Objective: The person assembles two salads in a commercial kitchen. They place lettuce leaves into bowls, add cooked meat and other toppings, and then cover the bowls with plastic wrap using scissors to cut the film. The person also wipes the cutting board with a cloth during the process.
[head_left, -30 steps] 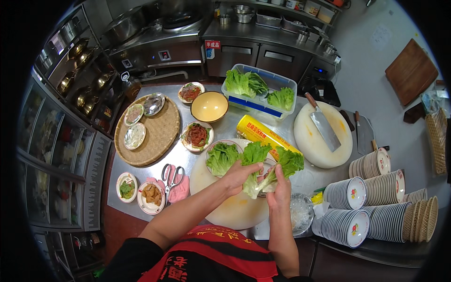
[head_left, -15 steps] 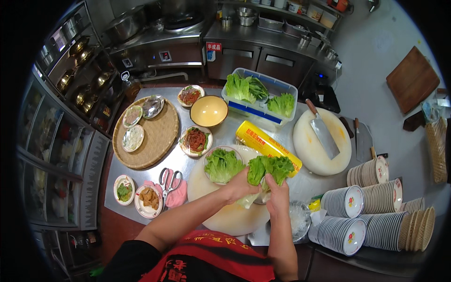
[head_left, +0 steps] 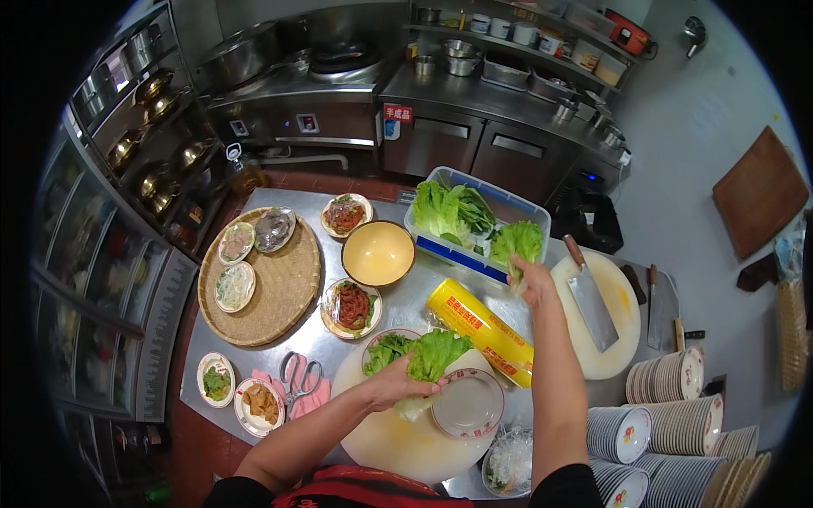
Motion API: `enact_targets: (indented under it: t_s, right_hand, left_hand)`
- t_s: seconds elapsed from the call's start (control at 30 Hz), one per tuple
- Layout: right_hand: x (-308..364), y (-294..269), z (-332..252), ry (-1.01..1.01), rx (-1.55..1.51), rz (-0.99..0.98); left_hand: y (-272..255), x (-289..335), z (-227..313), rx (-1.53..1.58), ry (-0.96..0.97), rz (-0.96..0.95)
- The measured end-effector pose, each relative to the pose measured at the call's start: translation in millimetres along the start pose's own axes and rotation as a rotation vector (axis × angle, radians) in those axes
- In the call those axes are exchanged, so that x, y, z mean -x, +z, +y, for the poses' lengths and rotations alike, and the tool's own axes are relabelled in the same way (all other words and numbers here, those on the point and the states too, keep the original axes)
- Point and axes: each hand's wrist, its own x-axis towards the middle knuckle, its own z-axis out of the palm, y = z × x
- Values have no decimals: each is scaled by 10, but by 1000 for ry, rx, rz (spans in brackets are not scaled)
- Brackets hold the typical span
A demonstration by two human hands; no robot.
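- One tub (head_left: 457, 256) is occupied by lettuce (head_left: 518, 240), pinched by right fingers (head_left: 523, 273).
- Leaves (head_left: 438, 351) are gripped by left fingers (head_left: 423, 389).
- Three dishes (head_left: 235, 286) are borne by one tray (head_left: 275, 296).

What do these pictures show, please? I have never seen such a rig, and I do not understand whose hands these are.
No machine here: these are a person's bare hands. The view comes from a wide fisheye camera worn on the head, looking down, so straight edges bend. The left hand holds lettuce leaves over a round white board; the right hand is at the lettuce in a clear bin, its grip unclear. On the metal table are also a yellow roll, a yellow bowl and a woven tray.
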Motion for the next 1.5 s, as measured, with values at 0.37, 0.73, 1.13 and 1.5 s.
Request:
enact_targets:
  t_s: [0.37,0.73,1.13,1.5]
  right_hand:
    - [1566,453,-307,-194,859,-935]
    - [2548,-226,666,-143,660,-277]
    - [2986,-212,654,-662,884,-70]
    - [2940,-284,862,-226,449,-197]
  left_hand:
    - [-185,-324,194,21,-287,-439]
    - [136,-389,-104,-214,-222,-166]
    - [320,-260,144,-477,70,-106]
    - [332,-206,-110,-199,-46,-93]
